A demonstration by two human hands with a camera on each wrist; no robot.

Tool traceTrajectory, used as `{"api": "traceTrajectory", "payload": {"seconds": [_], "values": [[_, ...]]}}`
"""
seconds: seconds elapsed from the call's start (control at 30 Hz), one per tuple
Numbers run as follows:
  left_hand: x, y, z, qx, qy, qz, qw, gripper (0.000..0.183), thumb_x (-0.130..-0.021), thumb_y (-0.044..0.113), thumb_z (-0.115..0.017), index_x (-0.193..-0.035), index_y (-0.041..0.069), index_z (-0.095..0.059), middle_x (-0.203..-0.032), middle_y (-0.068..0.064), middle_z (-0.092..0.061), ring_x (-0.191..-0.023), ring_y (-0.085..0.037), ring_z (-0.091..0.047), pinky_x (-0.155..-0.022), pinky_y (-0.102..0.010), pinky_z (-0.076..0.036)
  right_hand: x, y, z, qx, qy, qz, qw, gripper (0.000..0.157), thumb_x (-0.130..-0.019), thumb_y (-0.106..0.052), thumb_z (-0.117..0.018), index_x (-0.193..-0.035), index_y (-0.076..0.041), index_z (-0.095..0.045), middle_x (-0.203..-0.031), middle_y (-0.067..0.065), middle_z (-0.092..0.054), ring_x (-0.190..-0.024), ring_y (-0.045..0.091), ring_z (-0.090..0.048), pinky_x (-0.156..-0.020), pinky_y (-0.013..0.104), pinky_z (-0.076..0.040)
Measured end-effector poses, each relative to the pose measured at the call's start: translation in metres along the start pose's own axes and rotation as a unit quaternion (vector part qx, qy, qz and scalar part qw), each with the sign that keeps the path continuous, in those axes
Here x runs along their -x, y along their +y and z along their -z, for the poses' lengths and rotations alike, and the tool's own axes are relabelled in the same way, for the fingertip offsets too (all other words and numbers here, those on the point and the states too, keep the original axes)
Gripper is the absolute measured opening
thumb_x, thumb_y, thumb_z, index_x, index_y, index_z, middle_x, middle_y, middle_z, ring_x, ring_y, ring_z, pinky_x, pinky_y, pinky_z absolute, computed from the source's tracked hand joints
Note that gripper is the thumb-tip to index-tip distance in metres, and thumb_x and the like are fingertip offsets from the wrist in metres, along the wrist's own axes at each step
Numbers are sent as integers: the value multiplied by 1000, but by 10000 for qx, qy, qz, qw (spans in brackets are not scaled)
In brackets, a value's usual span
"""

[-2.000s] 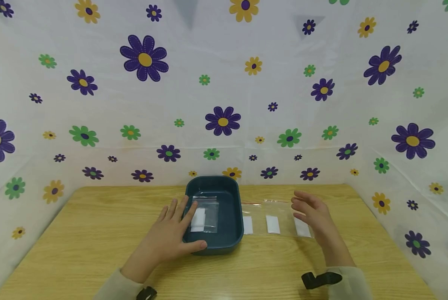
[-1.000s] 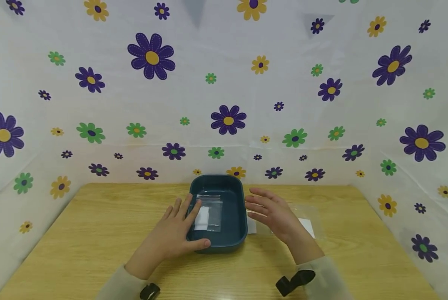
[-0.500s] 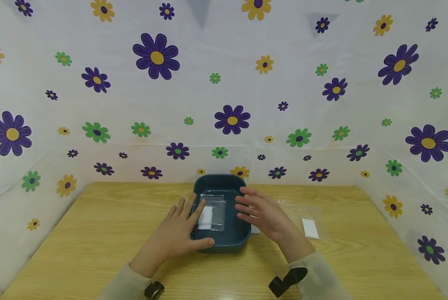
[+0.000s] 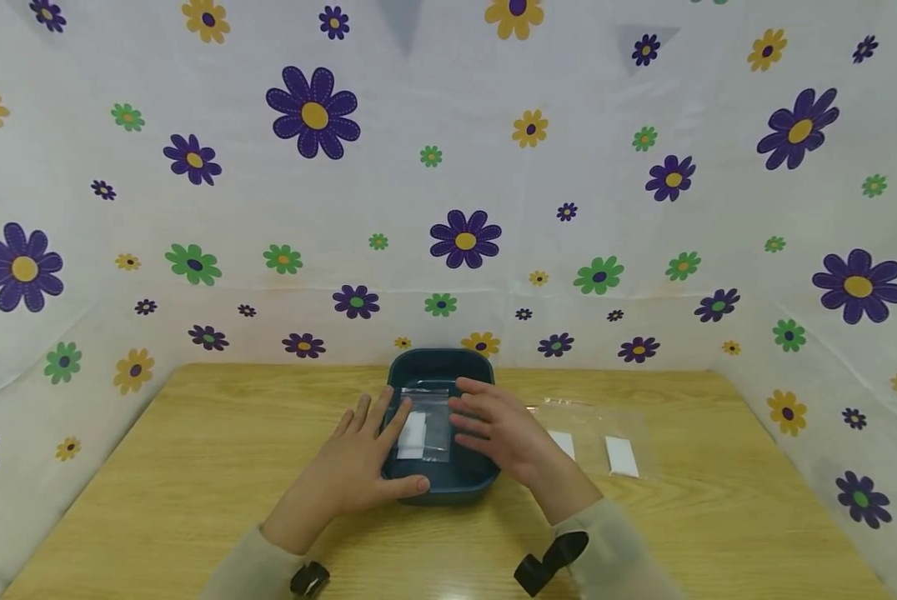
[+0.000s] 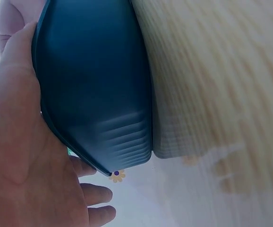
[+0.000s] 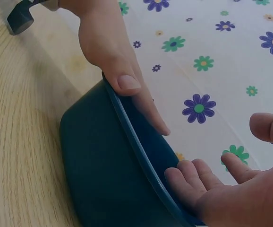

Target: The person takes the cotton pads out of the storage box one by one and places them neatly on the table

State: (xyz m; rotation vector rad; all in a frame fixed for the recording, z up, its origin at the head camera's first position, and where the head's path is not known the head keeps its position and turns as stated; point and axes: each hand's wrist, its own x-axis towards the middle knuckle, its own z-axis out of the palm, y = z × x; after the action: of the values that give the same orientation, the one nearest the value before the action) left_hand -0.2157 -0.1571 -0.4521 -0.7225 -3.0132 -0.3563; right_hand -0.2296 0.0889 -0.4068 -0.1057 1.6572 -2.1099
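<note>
A dark teal plastic bin (image 4: 448,496) stands on the wooden table. Inside it lie small clear zip bags (image 4: 437,433) with a white folded piece showing. My left hand (image 4: 343,467) lies across the bin's left rim, fingers spread and straight, thumb along the near rim; the left wrist view has the palm against the bin's outer wall (image 5: 94,71). Over the right rim reaches my right hand (image 4: 508,429), its fingers loosely extended above the inside. Nothing shows between the right fingers (image 6: 188,177). The right hand and wrist cover part of the table beside the bin.
Clear zip bags, each with a white piece, lie flat right of the bin: one partly behind the right wrist with its white piece (image 4: 563,443) showing, another with its white piece (image 4: 622,457) farther right. A flowered white cloth (image 4: 388,192) encloses the table's back and sides.
My right hand has moved left from the rightmost bag to over the bin. The left hand stays on the bin's left rim. The head view has shifted slightly.
</note>
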Motion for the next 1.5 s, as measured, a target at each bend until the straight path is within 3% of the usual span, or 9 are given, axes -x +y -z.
{"api": "traceTrajectory", "payload": {"seconds": [0.27,0.5,0.77,1.13,1.5], "values": [[1,0,0,-25,-22,41,10000,111,-78,90,-43,-161,20,-18,-168,-15,-6,-150,-48,-9,-118,-64,-18,-7,6,-6,-679,15,-142,9976,59,-104,-25,-49,-157,-9,-27,-158,23,-32,-146,43,-31,-116,54,-32],[1,-1,-1,-72,-11,26,10000,111,-78,90,-41,-161,21,-16,-168,-15,-6,-150,-47,-8,-118,-64,-18,-13,13,-12,-961,169,-372,9945,57,-104,-25,-49,-156,-11,-30,-159,24,-30,-145,42,-31,-116,56,-32],[0,-2,-3,-89,4,32,10000,111,-78,91,-41,-162,23,-14,-168,-15,-5,-150,-47,-7,-118,-64,-18,-19,20,-16,-1015,493,-411,9928,60,-102,-23,-51,-156,-9,-29,-160,25,-27,-146,44,-29,-117,58,-28],[1,-2,-1,-56,-28,73,10000,112,-77,90,-42,-161,21,-17,-168,-16,-6,-150,-48,-8,-117,-64,-20,-28,28,-22,-689,975,-185,9927,64,-99,-19,-52,-157,-7,-27,-161,26,-19,-148,49,-16,-120,61,-14],[0,-1,-1,-75,-61,82,9999,111,-78,89,-45,-161,21,-17,-168,-16,-5,-150,-47,-8,-118,-63,-20,-33,30,-25,-750,1252,-261,9890,65,-98,-18,-53,-156,-7,-28,-162,27,-15,-148,49,-13,-119,63,-14]]}}
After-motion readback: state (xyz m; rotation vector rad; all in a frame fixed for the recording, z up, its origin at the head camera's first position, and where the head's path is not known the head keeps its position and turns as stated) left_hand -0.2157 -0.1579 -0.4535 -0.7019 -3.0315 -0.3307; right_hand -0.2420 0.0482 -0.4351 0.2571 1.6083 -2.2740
